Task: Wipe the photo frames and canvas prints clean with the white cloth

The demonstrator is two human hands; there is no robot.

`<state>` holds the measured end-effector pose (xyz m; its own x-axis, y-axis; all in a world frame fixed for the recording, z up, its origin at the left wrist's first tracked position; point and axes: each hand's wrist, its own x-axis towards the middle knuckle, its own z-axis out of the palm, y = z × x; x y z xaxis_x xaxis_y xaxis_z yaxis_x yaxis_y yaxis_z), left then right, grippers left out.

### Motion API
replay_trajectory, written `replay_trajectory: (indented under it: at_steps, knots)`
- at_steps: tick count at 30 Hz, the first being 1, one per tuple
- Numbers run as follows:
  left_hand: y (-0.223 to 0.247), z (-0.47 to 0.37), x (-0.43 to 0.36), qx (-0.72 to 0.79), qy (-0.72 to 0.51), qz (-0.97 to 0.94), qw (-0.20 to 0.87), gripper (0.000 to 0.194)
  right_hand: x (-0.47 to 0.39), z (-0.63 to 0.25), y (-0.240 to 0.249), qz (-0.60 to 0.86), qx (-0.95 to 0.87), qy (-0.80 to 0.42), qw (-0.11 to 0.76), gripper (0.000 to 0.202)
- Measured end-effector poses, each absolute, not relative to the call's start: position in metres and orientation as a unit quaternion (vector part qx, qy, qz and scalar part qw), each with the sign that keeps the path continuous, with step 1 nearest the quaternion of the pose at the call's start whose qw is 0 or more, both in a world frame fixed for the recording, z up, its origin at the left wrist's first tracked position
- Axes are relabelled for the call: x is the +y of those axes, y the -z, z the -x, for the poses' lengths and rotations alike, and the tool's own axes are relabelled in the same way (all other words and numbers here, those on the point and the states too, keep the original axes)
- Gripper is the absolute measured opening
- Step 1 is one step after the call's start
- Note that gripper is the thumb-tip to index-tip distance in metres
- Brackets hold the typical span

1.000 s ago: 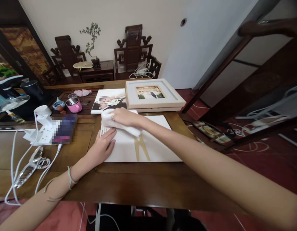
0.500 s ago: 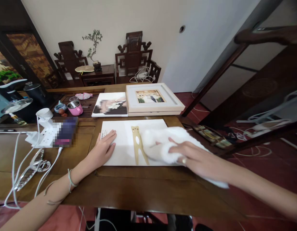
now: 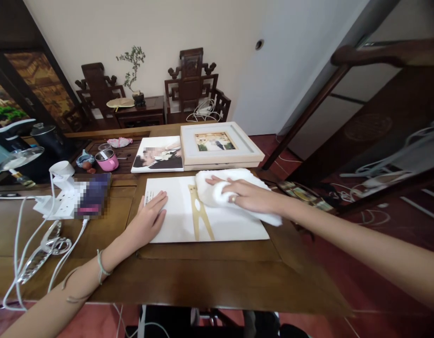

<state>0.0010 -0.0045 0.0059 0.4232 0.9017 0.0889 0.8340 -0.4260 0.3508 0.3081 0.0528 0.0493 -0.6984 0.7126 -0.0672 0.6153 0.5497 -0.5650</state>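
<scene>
A white rectangular board (image 3: 238,230) lies flat on the wooden table, with a gold stand leg (image 3: 200,213) down its middle and small print at its left edge. My left hand (image 3: 153,217) rests flat on the board's left side, fingers stretched out. My right hand (image 3: 250,193) grips a fluffy white cloth (image 3: 222,188) and presses it on the board's far right part. The cloth covers that corner and touches the top of the gold leg.
Behind the board are a photo panel (image 3: 158,162) and a pale framed picture (image 3: 222,159). To the left are a power strip (image 3: 64,199) with cables, a silver hair clip (image 3: 42,253), a pink cup (image 3: 107,162) and a kettle (image 3: 49,138). A dark chair (image 3: 364,126) stands right.
My right hand has moved the cloth away from me and slightly left, from the board's near right part to its far right part. My left hand stays on the board.
</scene>
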Motion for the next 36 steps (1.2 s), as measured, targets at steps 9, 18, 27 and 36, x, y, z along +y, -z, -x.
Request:
replay_trajectory:
  at_steps: [9,18,27,36]
  knots:
    - [-0.007,0.0,-0.005,0.513,-0.132,-0.839,0.127,0.045,0.03,-0.318,-0.066,0.399,-0.857,-0.325,0.038,0.025]
    - [-0.004,-0.003,-0.007,0.507,-0.149,-0.84,0.12,0.043,-0.053,-0.32,-0.086,0.405,-0.829,-0.386,-0.008,0.023]
    - [-0.007,-0.002,-0.007,0.505,-0.149,-0.84,0.128,0.044,0.056,-0.314,-0.069,0.435,-0.858,-0.267,0.063,0.027]
    - [-0.005,-0.002,-0.007,0.507,-0.155,-0.838,0.126,0.043,-0.03,-0.316,-0.065,0.404,-0.856,-0.323,0.022,0.027]
